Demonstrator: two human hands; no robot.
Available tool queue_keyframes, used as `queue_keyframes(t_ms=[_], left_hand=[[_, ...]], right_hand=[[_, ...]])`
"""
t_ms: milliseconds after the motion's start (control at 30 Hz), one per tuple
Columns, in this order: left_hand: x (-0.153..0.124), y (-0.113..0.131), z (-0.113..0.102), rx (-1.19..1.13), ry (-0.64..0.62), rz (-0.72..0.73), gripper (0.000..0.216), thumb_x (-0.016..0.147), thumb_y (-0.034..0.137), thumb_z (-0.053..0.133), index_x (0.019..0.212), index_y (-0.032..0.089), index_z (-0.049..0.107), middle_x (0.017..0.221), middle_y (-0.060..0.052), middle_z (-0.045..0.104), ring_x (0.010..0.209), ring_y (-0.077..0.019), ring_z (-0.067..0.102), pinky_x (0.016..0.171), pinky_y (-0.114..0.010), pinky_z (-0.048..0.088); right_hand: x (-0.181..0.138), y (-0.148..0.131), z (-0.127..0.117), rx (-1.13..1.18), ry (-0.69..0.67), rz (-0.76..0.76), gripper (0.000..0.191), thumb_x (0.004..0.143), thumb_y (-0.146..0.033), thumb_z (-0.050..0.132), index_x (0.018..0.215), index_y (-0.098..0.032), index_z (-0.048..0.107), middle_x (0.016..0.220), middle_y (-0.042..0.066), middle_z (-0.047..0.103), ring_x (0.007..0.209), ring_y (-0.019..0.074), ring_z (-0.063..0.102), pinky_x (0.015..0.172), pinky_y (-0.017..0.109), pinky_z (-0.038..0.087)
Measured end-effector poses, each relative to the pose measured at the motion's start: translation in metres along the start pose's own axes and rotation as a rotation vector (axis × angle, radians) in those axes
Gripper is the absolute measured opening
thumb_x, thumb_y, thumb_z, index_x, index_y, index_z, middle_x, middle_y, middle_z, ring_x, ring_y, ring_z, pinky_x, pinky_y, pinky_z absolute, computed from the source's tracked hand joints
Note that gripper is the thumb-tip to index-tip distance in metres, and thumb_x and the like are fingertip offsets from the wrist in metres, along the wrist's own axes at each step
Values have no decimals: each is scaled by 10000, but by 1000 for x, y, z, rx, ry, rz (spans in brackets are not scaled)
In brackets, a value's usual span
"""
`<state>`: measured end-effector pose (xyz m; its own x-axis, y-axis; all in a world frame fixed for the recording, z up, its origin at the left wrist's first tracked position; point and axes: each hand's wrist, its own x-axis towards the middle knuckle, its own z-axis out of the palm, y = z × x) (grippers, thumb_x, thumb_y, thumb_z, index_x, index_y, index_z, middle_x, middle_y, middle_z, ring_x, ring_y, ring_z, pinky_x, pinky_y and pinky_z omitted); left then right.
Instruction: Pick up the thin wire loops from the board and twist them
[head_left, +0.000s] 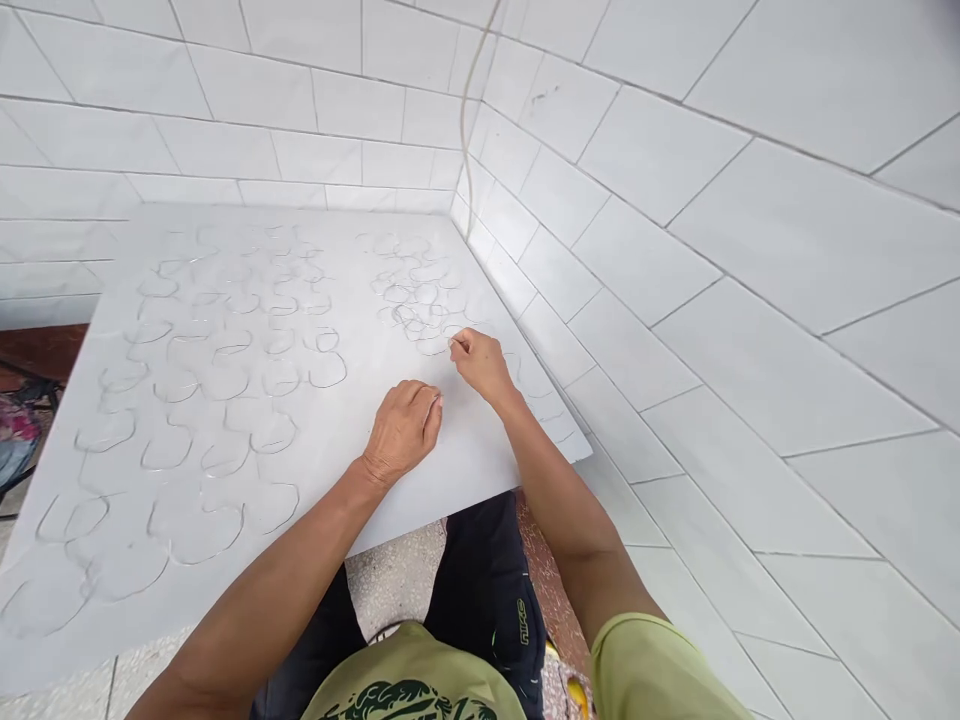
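A large white board (465,470) lies flat in front of me, covered with several thin wire loops. My left hand (403,428) rests knuckles-up on the board with its fingers curled under; nothing shows in it. My right hand (480,362) reaches further in and pinches the edge of a wire loop (433,347) at the near end of a tangled pile of loops (416,290). To the left, single loops (225,380) lie spread out in rows.
White tiled walls close in behind and on the right, meeting at a corner where a thin cable (471,100) hangs down. Speckled floor (390,575) shows below the board's near edge. Coloured cloth (16,435) lies at the far left.
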<state>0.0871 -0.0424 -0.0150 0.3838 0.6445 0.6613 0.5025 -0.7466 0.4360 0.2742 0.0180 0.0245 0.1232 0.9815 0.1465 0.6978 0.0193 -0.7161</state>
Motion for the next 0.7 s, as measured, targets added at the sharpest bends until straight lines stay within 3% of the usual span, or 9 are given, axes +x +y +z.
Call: queue_keyframes(t_ms=[100, 200, 400, 700], left_hand=[[-1, -5, 9, 51, -76, -75, 213, 1022, 220, 443, 980, 169, 646, 904, -92, 643, 834, -217, 590, 759, -363, 499], [-3, -9, 11, 70, -110, -148, 209, 1016, 222, 457, 956, 169, 650, 870, -75, 630, 778, -198, 578, 683, -326, 475], [-3, -12, 8, 44, -111, -209, 190, 999, 198, 468, 951, 174, 650, 857, -54, 633, 741, -173, 577, 651, -300, 464], [-1, -11, 10, 20, -119, -219, 165, 987, 183, 481, 938, 190, 638, 853, -50, 635, 745, -177, 591, 670, -309, 484]], right_hand=[[-1, 10, -20, -183, -40, 1, 167, 960, -236, 471, 841, -206, 584, 767, 24, 640, 673, 166, 518, 604, 287, 342], [-1, 14, -23, -283, -93, -35, 151, 953, -175, 458, 884, -198, 591, 837, 42, 652, 715, 173, 526, 612, 291, 328], [16, 10, 4, -440, -191, -235, 182, 978, -150, 436, 880, -182, 587, 973, 79, 635, 766, 173, 543, 630, 294, 348], [62, -19, 50, -598, -216, -257, 216, 1033, -225, 441, 1151, -145, 602, 1127, 146, 648, 879, 231, 630, 706, 327, 440]])
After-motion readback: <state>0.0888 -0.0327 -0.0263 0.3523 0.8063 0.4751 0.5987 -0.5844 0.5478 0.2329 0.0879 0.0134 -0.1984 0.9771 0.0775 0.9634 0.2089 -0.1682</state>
